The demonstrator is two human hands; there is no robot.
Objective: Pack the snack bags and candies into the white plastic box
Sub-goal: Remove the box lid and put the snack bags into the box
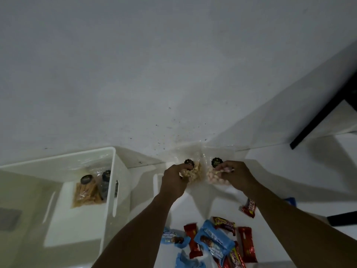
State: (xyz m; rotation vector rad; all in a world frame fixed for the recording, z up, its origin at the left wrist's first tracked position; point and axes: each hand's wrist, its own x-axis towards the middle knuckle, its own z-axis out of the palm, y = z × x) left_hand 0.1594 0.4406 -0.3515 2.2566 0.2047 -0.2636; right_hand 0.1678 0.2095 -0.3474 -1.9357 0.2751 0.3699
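Two clear snack bags stand against the wall at the back of the white table. My left hand [174, 180] grips the bag of pale yellow snacks [195, 172]. My right hand [234, 176] grips the bag of pink snacks [213, 177]. Each bag carries a round black label. The white plastic box [114, 182] sits to the left, with two clear snack bags [87, 192] lying in its far end. Several red and blue wrapped candies [214, 240] lie loose on the table under my forearms.
A white wall rises right behind the table. One red candy bar [249, 207] lies apart near my right wrist. A black bar [324, 111] slants down at the right. A blue wrapper corner [290, 201] shows beside my right forearm.
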